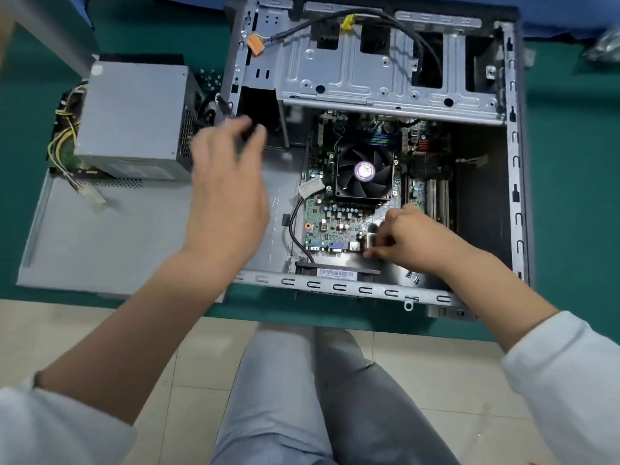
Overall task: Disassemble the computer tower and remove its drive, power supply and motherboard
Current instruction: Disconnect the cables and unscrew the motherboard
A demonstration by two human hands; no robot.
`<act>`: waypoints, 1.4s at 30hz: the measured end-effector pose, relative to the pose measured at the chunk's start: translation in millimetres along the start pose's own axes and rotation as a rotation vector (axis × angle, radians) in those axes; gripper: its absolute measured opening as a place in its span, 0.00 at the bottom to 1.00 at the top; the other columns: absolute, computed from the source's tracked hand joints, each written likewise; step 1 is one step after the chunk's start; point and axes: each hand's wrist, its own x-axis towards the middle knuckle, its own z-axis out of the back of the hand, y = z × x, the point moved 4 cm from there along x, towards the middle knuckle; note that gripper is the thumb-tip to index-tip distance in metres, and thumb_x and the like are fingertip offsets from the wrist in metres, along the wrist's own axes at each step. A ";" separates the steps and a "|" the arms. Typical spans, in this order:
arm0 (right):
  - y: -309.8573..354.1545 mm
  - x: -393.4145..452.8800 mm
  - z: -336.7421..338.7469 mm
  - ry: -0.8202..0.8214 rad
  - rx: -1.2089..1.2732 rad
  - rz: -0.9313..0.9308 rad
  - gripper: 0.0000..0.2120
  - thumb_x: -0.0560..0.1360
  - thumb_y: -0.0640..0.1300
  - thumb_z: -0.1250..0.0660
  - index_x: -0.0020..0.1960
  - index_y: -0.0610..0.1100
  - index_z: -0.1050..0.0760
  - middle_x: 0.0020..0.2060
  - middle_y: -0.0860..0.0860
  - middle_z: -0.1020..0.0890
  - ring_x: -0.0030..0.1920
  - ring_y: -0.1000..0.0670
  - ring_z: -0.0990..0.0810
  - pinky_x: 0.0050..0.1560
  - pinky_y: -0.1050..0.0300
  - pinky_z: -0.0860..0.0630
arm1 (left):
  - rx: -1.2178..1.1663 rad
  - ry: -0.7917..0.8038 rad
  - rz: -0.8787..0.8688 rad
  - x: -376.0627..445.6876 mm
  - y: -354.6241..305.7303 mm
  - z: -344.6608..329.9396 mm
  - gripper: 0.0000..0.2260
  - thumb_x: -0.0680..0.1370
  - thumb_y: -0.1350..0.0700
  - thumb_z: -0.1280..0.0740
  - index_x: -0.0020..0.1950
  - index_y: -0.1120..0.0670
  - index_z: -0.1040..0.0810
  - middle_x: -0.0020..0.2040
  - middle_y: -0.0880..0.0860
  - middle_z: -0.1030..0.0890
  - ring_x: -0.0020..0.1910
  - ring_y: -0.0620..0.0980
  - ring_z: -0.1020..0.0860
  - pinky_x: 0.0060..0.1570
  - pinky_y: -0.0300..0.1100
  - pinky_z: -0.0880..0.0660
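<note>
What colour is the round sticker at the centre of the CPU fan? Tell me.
Purple or lilac, with small print too blurred to read. The sticker sits on the black CPU fan, shown in the head view.

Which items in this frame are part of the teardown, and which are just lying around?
Part of the job:
- case, open
- motherboard, inside the case
- power supply, out, left of the case
- side panel, under the supply
- screws on the mat
- left hand, blurred
- right hand, at the board's near edge

Lying about:
- clear bag, top right
</note>
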 end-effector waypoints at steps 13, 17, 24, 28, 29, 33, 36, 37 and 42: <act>-12.6 -8.2 2.9 -0.059 0.105 -0.247 0.26 0.63 0.54 0.22 0.51 0.48 0.34 0.44 0.51 0.31 0.44 0.46 0.27 0.45 0.49 0.25 | -0.102 0.726 0.434 7.0 -15.2 -90.0 0.16 0.80 0.58 0.40 0.66 0.60 0.40 0.48 0.57 0.24 0.36 0.53 0.29 0.32 0.44 0.35; -8.8 0.2 0.2 0.015 0.041 -0.203 0.22 0.65 0.52 0.24 0.52 0.46 0.31 0.45 0.50 0.29 0.46 0.46 0.25 0.47 0.48 0.23 | 0.138 0.831 0.580 -1.9 5.9 -90.4 0.34 0.76 0.66 0.40 0.75 0.63 0.57 0.59 0.63 0.26 0.53 0.61 0.24 0.48 0.51 0.25; 0.2 2.2 5.0 -0.064 -0.200 -0.119 0.11 0.71 0.44 0.32 0.51 0.44 0.30 0.46 0.50 0.26 0.44 0.45 0.25 0.36 0.56 0.32 | 0.119 0.839 0.599 -3.2 6.6 -100.0 0.34 0.75 0.62 0.35 0.76 0.54 0.51 0.68 0.63 0.44 0.63 0.61 0.34 0.50 0.49 0.30; 2.4 -12.7 15.8 -0.175 -0.196 -0.105 0.12 0.72 0.46 0.33 0.53 0.45 0.28 0.50 0.50 0.25 0.46 0.45 0.23 0.36 0.56 0.33 | 0.033 0.799 0.622 -1.0 2.9 -94.1 0.38 0.75 0.61 0.33 0.77 0.53 0.54 0.72 0.63 0.48 0.68 0.63 0.38 0.61 0.53 0.31; 2.9 -17.1 18.7 -0.201 -0.180 -0.101 0.11 0.73 0.47 0.33 0.52 0.45 0.29 0.50 0.50 0.26 0.45 0.46 0.24 0.36 0.56 0.33 | -0.008 0.775 0.633 -0.5 1.6 -90.6 0.37 0.76 0.61 0.33 0.77 0.54 0.53 0.72 0.63 0.47 0.68 0.63 0.38 0.62 0.53 0.32; 7.9 -32.4 33.8 -0.248 -0.135 -0.075 0.08 0.76 0.49 0.36 0.48 0.49 0.35 0.48 0.53 0.30 0.42 0.46 0.26 0.33 0.56 0.35 | -0.270 0.497 0.552 10.2 -4.0 -68.9 0.26 0.77 0.67 0.42 0.75 0.56 0.42 0.70 0.61 0.39 0.66 0.60 0.35 0.62 0.49 0.34; 14.0 -41.1 55.2 -0.251 -0.081 -0.071 0.07 0.76 0.49 0.36 0.49 0.50 0.34 0.45 0.54 0.33 0.41 0.48 0.28 0.35 0.55 0.32 | -0.557 0.338 0.547 17.7 -7.4 -49.1 0.20 0.80 0.64 0.46 0.73 0.55 0.37 0.69 0.57 0.34 0.65 0.54 0.32 0.61 0.41 0.34; 17.0 -42.8 62.9 -0.231 -0.041 -0.054 0.07 0.76 0.48 0.36 0.49 0.50 0.34 0.45 0.54 0.32 0.42 0.48 0.28 0.38 0.53 0.29 | -0.613 0.317 0.542 20.4 -7.8 -43.0 0.18 0.82 0.62 0.46 0.71 0.55 0.35 0.69 0.56 0.32 0.64 0.51 0.30 0.60 0.40 0.34; 37.9 -48.5 98.2 -0.138 0.057 0.029 0.07 0.77 0.46 0.36 0.54 0.45 0.28 0.49 0.51 0.28 0.51 0.47 0.26 0.53 0.52 0.27 | -0.723 0.378 0.383 42.5 -8.0 -13.2 0.14 0.81 0.56 0.40 0.67 0.54 0.28 0.63 0.51 0.25 0.57 0.45 0.26 0.54 0.35 0.34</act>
